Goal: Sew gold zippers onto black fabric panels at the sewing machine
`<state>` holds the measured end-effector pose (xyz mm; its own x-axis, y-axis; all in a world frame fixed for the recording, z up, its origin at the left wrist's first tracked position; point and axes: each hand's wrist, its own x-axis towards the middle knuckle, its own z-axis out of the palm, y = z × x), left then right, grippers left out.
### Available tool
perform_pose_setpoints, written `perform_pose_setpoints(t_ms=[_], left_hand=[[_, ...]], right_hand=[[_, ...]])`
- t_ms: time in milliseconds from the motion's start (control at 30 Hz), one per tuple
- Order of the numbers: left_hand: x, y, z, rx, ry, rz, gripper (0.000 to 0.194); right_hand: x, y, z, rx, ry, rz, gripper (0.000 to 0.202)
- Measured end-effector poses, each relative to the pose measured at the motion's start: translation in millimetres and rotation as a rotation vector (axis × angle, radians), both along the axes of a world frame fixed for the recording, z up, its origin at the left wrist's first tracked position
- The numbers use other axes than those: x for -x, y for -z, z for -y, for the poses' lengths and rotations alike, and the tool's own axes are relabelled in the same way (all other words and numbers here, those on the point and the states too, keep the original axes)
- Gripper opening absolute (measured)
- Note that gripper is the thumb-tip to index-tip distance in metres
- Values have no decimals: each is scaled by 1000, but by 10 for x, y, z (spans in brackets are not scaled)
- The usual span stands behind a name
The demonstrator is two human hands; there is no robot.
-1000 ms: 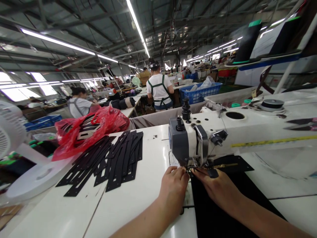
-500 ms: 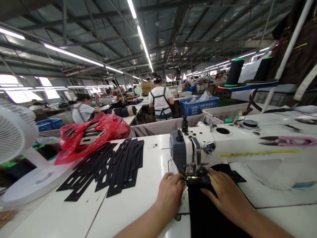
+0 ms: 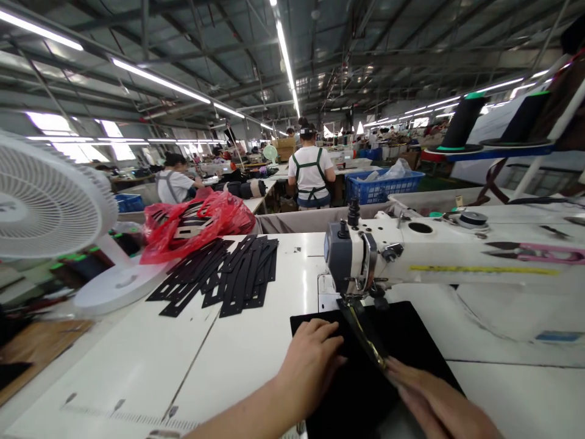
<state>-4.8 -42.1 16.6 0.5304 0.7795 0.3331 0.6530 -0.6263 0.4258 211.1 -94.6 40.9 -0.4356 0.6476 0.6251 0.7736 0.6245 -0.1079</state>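
A black fabric panel [image 3: 411, 329] lies on the white table, its far edge near the head of the sewing machine [image 3: 351, 256]. From under the machine's foot a dark strip with a gold zipper [image 3: 369, 342] runs toward me over the panel. My right hand [image 3: 425, 390], slightly blurred, is closed on the near end of this strip. My left hand [image 3: 313, 360] rests on the left part of the panel, its fingers bent and a little apart, with nothing seen in them.
Black slotted strips [image 3: 242, 274] are piled left of the machine, beside a red plastic bag [image 3: 196, 222]. A white fan [image 3: 50, 201] stands far left. Pink-handled snips [image 3: 539, 252] lie on the machine. Thread cones [image 3: 464, 122] stand back right. Two people work beyond the table.
The panel now lies spread and turned in front of the machine. My right hand has moved toward me with the zipper strip; my left hand has come away from the needle area. The view has shifted left.
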Motion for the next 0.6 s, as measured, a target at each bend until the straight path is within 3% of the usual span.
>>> perform_pose_setpoints(t_ms=[33,100,167,233,367,467,600], left_hand=[[-117,9,42,63,-4,65,33],[-377,20,96,173,40,240,52],[-569,19,76,207,46,347,39],[-607,10,-15,137,-52,368,24],[-364,5,-248,-18,-155,328,16],[-262,28,-368,-116,-111,254,16],[-323,55,-449,-198,-88,192,10]], right_hand=[[22,-142,-63,55,41,-66,27],[73,-384,-214,14,96,-125,25],[118,-520,-357,-118,102,-67,26],[137,-539,-453,-266,77,34,24],[72,-411,-525,-522,41,170,18],[-6,-382,-577,-575,5,233,15],[-5,-465,-545,-560,-27,286,14]])
